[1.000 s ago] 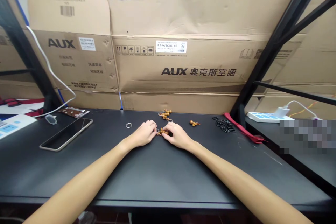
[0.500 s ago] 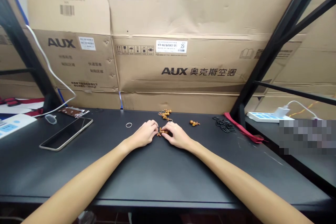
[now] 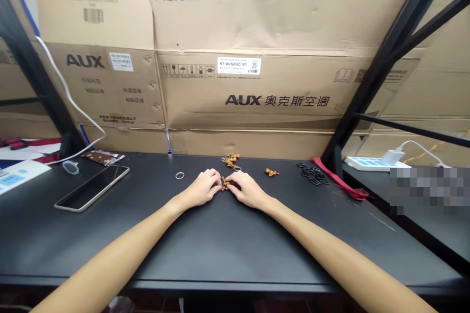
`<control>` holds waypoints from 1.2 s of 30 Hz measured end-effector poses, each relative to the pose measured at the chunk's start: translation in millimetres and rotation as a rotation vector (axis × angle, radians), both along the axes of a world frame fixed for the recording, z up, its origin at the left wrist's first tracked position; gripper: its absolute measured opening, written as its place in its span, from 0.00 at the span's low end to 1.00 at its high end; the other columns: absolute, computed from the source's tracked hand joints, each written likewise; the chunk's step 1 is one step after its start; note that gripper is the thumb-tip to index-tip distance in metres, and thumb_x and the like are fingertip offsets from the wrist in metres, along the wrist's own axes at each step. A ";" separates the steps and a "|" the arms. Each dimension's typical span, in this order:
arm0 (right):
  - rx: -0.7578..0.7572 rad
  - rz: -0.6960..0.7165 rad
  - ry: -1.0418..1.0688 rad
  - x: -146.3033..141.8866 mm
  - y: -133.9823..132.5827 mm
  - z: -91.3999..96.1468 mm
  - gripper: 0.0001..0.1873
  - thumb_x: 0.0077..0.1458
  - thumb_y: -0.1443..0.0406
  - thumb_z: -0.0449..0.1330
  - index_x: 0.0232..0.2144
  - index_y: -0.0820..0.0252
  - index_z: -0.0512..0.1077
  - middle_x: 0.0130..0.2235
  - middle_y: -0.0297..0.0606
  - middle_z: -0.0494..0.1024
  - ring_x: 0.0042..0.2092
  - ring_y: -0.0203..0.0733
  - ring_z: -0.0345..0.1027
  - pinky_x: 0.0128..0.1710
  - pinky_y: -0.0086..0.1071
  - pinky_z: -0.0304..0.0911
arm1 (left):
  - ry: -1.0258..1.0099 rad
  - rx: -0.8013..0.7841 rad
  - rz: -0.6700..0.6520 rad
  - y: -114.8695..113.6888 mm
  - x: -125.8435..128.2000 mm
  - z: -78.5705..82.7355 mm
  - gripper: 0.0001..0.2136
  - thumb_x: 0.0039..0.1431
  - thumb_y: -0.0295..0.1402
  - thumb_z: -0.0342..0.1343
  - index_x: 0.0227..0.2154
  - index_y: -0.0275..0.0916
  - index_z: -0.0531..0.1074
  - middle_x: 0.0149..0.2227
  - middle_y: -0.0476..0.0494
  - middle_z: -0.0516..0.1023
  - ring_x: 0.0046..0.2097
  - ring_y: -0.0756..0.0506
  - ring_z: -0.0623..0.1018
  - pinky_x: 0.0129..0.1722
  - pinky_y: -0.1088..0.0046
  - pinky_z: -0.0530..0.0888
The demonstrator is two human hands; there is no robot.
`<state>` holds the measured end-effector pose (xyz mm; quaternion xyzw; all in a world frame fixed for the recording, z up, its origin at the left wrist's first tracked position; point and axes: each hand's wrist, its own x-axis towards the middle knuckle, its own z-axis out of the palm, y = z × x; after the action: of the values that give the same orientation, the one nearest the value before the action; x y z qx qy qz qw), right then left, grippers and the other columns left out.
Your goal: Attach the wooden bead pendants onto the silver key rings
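From the head camera, the left hand [image 3: 200,188] and the right hand [image 3: 247,190] meet near the middle of the black bench [image 3: 235,239], wrists well apart and fingers curled inward over a small string of amber-brown wooden beads [image 3: 224,184]. The right hand's fingertips pinch the string, while the left hand's fingers curl against its other end, though how firmly is hidden. Beads this small suit a close fingertip hold, which would explain why both hands bunch so tightly. The string looks short and knobbly, and the fingers partly cover it. Just beyond lies a cluster of similar beads [image 3: 230,160], with a gourd-shaped bead charm [image 3: 271,172] to the right. A thin pale ring [image 3: 179,175] lies left of the hands, and a heap of black rubber rings [image 3: 312,175] lies further right.
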<state>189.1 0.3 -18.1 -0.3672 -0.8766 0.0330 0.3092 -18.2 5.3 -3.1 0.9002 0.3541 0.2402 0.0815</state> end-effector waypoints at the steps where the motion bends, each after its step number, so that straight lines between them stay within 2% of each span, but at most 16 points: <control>1: 0.001 -0.018 -0.007 0.0 0.4 -0.5 0.07 0.58 0.68 0.55 0.39 0.58 0.71 0.38 0.39 0.76 0.42 0.41 0.67 0.43 0.36 0.60 | -0.002 0.000 0.001 0.6 0.3 -0.1 0.06 0.62 0.32 0.48 0.31 0.39 0.68 0.41 0.43 0.71 0.44 0.44 0.70 0.46 0.64 0.66; 5: 0.015 -0.139 -0.029 0.3 2.4 -3.0 0.07 0.59 0.67 0.55 0.39 0.59 0.71 0.40 0.40 0.76 0.43 0.43 0.66 0.43 0.37 0.59 | -0.016 -0.042 -0.017 0.5 1.3 1.8 0.06 0.61 0.29 0.48 0.30 0.39 0.68 0.42 0.44 0.71 0.44 0.44 0.70 0.47 0.65 0.67; 8: 0.029 -0.164 -0.020 0.2 1.5 -2.2 0.08 0.59 0.67 0.54 0.40 0.58 0.71 0.42 0.40 0.75 0.44 0.43 0.65 0.43 0.37 0.59 | -0.020 -0.059 -0.021 -1.7 1.4 3.6 0.06 0.61 0.31 0.49 0.30 0.39 0.68 0.42 0.44 0.71 0.45 0.44 0.70 0.48 0.64 0.67; 12: 0.033 -0.130 -0.001 -0.7 -3.5 2.6 0.09 0.58 0.62 0.57 0.40 0.57 0.71 0.42 0.39 0.75 0.45 0.43 0.64 0.45 0.37 0.60 | -0.010 -0.035 0.004 -2.8 0.6 2.6 0.06 0.60 0.35 0.51 0.31 0.39 0.69 0.43 0.44 0.71 0.46 0.43 0.70 0.48 0.62 0.66; 15: 0.019 -0.092 -0.024 -1.2 -5.7 4.5 0.12 0.55 0.58 0.60 0.40 0.56 0.72 0.42 0.40 0.75 0.45 0.44 0.64 0.45 0.38 0.60 | 0.009 -0.004 0.013 -1.9 0.3 1.3 0.07 0.61 0.34 0.49 0.31 0.39 0.69 0.42 0.44 0.70 0.45 0.43 0.70 0.47 0.62 0.66; 22: 0.013 -0.088 -0.034 -0.7 -2.1 2.3 0.07 0.56 0.66 0.57 0.38 0.58 0.72 0.39 0.39 0.76 0.43 0.43 0.66 0.44 0.37 0.60 | 0.029 0.009 0.008 -1.3 0.3 2.1 0.07 0.63 0.30 0.46 0.30 0.39 0.67 0.41 0.44 0.70 0.44 0.44 0.70 0.46 0.64 0.66; 29: 0.035 0.025 0.018 0.2 2.1 -2.5 0.09 0.57 0.70 0.55 0.40 0.59 0.71 0.38 0.40 0.75 0.40 0.41 0.66 0.44 0.36 0.62 | 0.050 0.051 0.007 -2.5 -0.4 1.3 0.05 0.61 0.35 0.51 0.32 0.39 0.67 0.42 0.44 0.70 0.44 0.44 0.70 0.46 0.63 0.66; 32: 0.034 0.047 0.012 -0.6 1.4 -1.8 0.09 0.57 0.69 0.55 0.40 0.58 0.71 0.36 0.38 0.75 0.38 0.40 0.66 0.42 0.35 0.62 | 0.062 0.087 0.017 -1.4 0.3 0.1 0.05 0.62 0.31 0.49 0.31 0.39 0.67 0.43 0.43 0.69 0.45 0.43 0.69 0.46 0.62 0.66; 36: 0.031 -0.002 -0.004 -1.7 -0.9 0.1 0.06 0.56 0.64 0.58 0.37 0.58 0.72 0.36 0.38 0.75 0.38 0.41 0.66 0.42 0.35 0.61 | 0.067 0.096 0.022 -0.5 1.2 -0.6 0.07 0.62 0.28 0.47 0.30 0.38 0.67 0.43 0.42 0.69 0.45 0.43 0.69 0.46 0.62 0.66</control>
<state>187.4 -0.6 -18.0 -0.3632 -0.8773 0.0185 0.3130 -17.1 4.8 -3.7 0.9067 0.3544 0.2275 0.0235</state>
